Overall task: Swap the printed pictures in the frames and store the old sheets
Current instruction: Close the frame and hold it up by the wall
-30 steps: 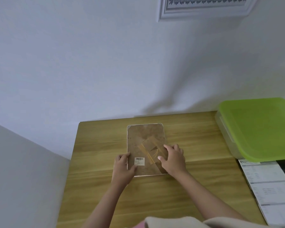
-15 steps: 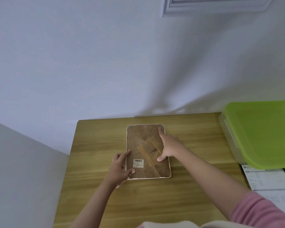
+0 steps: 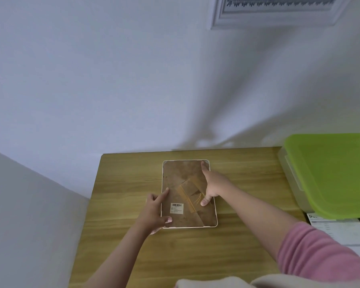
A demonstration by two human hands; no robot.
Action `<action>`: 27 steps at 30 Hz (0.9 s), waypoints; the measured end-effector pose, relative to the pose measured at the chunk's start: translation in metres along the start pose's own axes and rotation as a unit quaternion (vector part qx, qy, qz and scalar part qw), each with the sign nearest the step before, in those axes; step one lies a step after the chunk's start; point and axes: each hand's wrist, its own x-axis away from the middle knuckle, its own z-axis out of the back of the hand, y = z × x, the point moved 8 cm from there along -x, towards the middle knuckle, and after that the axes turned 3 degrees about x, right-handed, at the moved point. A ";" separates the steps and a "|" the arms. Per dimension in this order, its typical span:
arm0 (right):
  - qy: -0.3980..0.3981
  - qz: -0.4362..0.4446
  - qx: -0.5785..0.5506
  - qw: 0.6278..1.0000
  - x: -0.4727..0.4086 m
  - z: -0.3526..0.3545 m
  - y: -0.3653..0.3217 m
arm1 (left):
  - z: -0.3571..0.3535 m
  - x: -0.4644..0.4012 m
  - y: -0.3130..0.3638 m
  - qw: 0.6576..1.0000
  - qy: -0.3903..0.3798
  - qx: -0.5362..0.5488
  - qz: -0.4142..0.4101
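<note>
On wooden table (image 3: 121, 246), head view: picture frame (image 3: 188, 222) laid face down, backing board up.
Steadied at left edge by left hand (image 3: 154, 210), fingers straight, nothing pinched; pressed along right edge by right hand (image 3: 213, 185), index extended to far corner, nothing clasped. Possible fault: frame slid or backing cracked under uneven pressure.

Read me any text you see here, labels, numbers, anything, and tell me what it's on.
White sticker on the brown back of the picture frame: a barcode and several lines of print, too small to read.
Printed sheets at the table's right edge, below the green-lidded box: a bold heading starting "SP", the rest cut off; body text blurred.
Wall frame: only a pattern, no words.
</note>
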 end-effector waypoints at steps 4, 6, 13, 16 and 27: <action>0.034 0.019 -0.178 0.983 0.013 -0.018 0.014 | 0.000 0.005 0.002 0.998 0.008 0.047 0.046; 0.064 0.016 -0.306 0.950 0.025 -0.031 0.021 | -0.002 0.010 0.001 0.974 -0.020 0.212 0.074; 0.266 0.040 -0.483 0.833 0.086 -0.038 0.023 | 0.014 0.050 0.033 0.925 -0.052 0.376 0.023; 0.302 0.023 -0.404 0.863 0.099 -0.028 0.021 | 0.029 0.066 0.053 0.925 -0.039 0.377 -0.025; 0.287 0.290 -0.391 0.825 0.166 0.053 -0.056 | 0.057 0.106 0.124 0.938 0.114 0.284 -0.161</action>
